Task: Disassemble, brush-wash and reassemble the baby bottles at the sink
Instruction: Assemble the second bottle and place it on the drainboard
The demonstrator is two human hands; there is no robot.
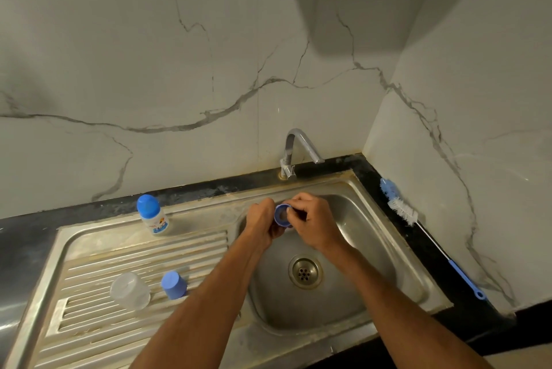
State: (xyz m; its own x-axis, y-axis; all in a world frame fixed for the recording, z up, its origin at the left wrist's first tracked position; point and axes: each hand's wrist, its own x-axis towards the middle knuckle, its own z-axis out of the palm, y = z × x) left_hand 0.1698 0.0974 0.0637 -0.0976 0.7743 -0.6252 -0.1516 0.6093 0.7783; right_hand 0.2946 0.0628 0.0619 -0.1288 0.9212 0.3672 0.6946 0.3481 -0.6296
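Over the back of the sink (397, 252) basin I see both hands closed on a blue collar (282, 214): the left hand (260, 222) grips it from the left side, the right hand (317, 220) pinches its rim from the right. On the drainboard (89, 327) a capped bottle (152, 215) stands at the back edge, while a clear bottle (130, 290) and a blue cap (174, 285) sit mouth down nearer the front, just beside each other. A brush (402, 209) lies along the worktop (418, 237) at the sink's right edge, and the tap (294, 150) stands at the back
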